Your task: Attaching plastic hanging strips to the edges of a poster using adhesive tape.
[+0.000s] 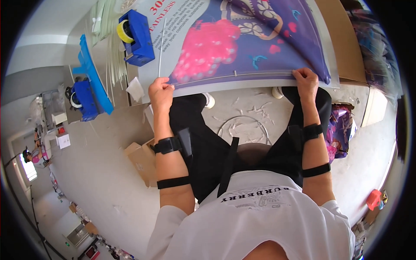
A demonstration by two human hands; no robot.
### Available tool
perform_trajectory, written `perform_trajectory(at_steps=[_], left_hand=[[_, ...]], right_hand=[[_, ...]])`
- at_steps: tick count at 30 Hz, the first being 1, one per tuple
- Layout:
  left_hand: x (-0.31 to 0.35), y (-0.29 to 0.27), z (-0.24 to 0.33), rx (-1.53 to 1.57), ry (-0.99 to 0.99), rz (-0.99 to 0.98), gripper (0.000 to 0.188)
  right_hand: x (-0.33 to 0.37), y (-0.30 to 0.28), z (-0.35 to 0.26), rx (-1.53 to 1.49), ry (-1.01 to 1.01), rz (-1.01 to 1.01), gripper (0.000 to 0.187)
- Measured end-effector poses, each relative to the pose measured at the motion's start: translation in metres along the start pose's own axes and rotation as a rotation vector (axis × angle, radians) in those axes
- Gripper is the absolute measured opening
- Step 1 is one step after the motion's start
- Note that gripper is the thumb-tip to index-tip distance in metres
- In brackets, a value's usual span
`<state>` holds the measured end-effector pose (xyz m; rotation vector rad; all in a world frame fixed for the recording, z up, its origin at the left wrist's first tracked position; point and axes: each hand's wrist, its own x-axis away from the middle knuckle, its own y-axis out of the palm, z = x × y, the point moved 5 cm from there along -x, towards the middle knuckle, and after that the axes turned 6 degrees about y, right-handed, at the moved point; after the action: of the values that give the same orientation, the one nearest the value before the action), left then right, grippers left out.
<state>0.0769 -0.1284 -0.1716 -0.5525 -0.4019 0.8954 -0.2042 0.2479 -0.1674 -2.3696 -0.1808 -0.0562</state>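
White shirt fills the bottom of the view, black trousers below it, and both forearms reach forward with black straps [173, 182] round them. Left hand [160, 92] is at the near edge of the printed sheet [242, 43], fingers curled shut in a tight grip on its left corner. Right hand [307, 81] has the same closed grip on the sheet's near edge, further right, just under the purple part. That sheet lies flat on the worktop [119, 93], a big pink shape in its middle, grey margin on the left. Thin white rod [160, 47] lies across the grey margin, just beyond the left hand. Blue tape dispenser [136, 37] sits just left of the sheet's far corner. Second blue dispenser [84, 99] sits lower left. Cardboard box [143, 162] is on the floor beside the left forearm.
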Motion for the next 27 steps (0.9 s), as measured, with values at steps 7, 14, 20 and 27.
perform_trajectory(at_steps=[7,14,20,27], left_hand=[[0.003,0.002,0.005,-0.057,-0.040,0.076,0.030],[0.001,-0.002,-0.005,-0.128,0.078,0.132,0.032],[0.000,0.002,-0.006,-0.066,0.043,0.101,0.031],[0.001,0.004,-0.007,-0.048,0.040,0.095,0.031]], right_hand=[[0.003,-0.001,-0.002,0.008,0.011,-0.002,0.021],[0.002,0.003,-0.003,0.026,-0.015,0.008,0.017],[0.006,-0.001,-0.008,0.014,0.089,0.013,0.016],[0.009,-0.002,-0.014,0.072,0.084,-0.001,0.017]])
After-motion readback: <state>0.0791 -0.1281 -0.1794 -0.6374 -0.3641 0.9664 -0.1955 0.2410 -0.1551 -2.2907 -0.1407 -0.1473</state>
